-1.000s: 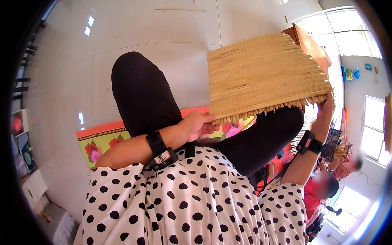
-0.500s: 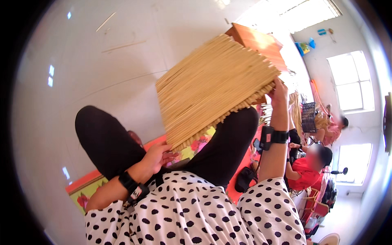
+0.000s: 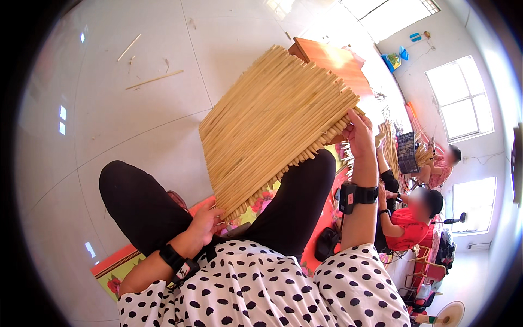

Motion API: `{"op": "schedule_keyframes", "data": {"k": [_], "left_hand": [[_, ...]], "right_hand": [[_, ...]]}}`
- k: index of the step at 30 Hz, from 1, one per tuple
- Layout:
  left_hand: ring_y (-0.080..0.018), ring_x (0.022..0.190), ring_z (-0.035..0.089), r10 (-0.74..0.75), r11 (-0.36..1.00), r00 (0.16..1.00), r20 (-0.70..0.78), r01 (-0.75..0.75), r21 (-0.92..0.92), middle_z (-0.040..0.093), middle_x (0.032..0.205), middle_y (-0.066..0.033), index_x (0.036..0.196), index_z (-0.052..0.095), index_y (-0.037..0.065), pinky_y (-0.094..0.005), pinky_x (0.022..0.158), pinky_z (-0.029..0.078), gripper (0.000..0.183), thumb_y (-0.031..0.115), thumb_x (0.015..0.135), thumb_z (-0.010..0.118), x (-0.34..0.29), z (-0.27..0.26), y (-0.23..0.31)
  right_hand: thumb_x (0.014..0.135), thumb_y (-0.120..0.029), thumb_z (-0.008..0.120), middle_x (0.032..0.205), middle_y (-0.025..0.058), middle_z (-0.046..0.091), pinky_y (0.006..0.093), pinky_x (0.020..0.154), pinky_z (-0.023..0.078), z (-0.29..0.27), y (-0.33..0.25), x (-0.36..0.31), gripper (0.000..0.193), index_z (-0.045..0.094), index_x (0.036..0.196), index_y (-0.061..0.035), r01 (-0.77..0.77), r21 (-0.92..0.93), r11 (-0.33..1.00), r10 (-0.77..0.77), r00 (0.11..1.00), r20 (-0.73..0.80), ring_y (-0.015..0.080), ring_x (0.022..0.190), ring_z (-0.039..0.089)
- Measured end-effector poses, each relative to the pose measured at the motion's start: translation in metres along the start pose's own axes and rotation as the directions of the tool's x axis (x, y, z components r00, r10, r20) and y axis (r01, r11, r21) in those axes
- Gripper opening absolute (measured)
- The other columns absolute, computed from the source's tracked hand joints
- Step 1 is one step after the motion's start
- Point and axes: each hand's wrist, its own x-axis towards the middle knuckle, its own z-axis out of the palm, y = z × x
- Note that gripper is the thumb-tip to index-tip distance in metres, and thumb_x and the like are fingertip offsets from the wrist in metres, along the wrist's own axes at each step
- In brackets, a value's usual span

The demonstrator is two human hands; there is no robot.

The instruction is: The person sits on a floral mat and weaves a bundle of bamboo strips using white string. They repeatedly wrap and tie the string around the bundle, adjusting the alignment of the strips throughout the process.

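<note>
A flat panel of pale straw-coloured stalks (image 3: 275, 131), laid side by side, is held up tilted over my lap. Its ends are uneven along the far right edge, and more stalk ends show beneath its near edge. My left hand (image 3: 206, 222) grips the near-left corner, fingers partly hidden under it. At the right corner, my right hand (image 3: 359, 133) has its thumb and fingers closed round the edge stalks. The panel's underside is mostly hidden.
Loose stalks (image 3: 155, 80) lie on the tiled floor at far left. Beyond the panel stands an orange-brown wooden board or table (image 3: 332, 60). Beneath me is a flowered mat (image 3: 117, 267). On the right sit a person in red (image 3: 406, 226) and another by a dark crate (image 3: 406, 152).
The panel and both hands sit a little farther left in the picture, and the right corner is lower. The whole view has shifted slightly too. Both hands keep their hold.
</note>
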Motion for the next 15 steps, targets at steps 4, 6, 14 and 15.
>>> {"op": "schedule_keyframes", "data": {"k": [4, 6, 14, 15], "left_hand": [[-0.0185, 0.099, 0.066, -0.007, 1.0, 1.0, 0.01, 0.007, -0.011, 0.065, 0.122, -0.0031, 0.142, 0.044, 0.014, -0.034, 0.079, 0.053, 0.05, 0.012, 0.093, 0.055, 0.002, -0.002, -0.002], [-0.0185, 0.098, 0.066, 0.003, 1.0, 1.0, 0.025, -0.003, -0.007, 0.064, 0.122, -0.0036, 0.143, 0.044, 0.014, -0.0355, 0.08, 0.053, 0.051, 0.011, 0.093, 0.055, 0.003, -0.002, -0.003], [-0.0168, 0.094, 0.064, -0.014, 1.0, 1.0, -0.014, 0.014, 0.013, 0.063, 0.113, -0.0064, 0.14, 0.045, 0.013, -0.0317, 0.073, 0.053, 0.05, 0.008, 0.092, 0.058, -0.006, 0.009, -0.003], [-0.0166, 0.092, 0.064, -0.004, 1.0, 1.0, -0.008, 0.004, 0.009, 0.064, 0.112, -0.0067, 0.14, 0.045, 0.013, -0.0311, 0.072, 0.053, 0.051, 0.008, 0.091, 0.058, -0.006, 0.009, -0.004]], "right_hand": [[0.101, -0.018, 0.055, 0.106, 0.0125, 0.068, 0.0314, 0.076, 0.06, 0.004, -0.003, -0.006, 0.03, 0.056, 0.122, 0.0042, 0.017, 0.055, 0.998, -0.021, 0.997, 0.078, 0.0187, 0.088, 0.071], [0.101, -0.017, 0.055, 0.106, 0.0119, 0.069, 0.0325, 0.078, 0.06, 0.007, -0.007, -0.01, 0.03, 0.056, 0.122, 0.0041, 0.007, 0.058, 0.998, -0.012, 0.996, 0.087, 0.0192, 0.088, 0.071], [0.1, -0.017, 0.055, 0.104, 0.011, 0.068, 0.0323, 0.076, 0.058, 0.013, -0.005, -0.015, 0.027, 0.057, 0.119, 0.0024, 0.063, 0.094, 0.994, -0.073, 0.991, 0.107, 0.018, 0.087, 0.069], [0.099, -0.016, 0.056, 0.101, 0.0109, 0.068, 0.031, 0.075, 0.058, 0.013, -0.003, -0.013, 0.026, 0.057, 0.117, 0.0021, 0.076, 0.117, 0.99, -0.089, 0.99, 0.111, 0.0173, 0.086, 0.069]]}}
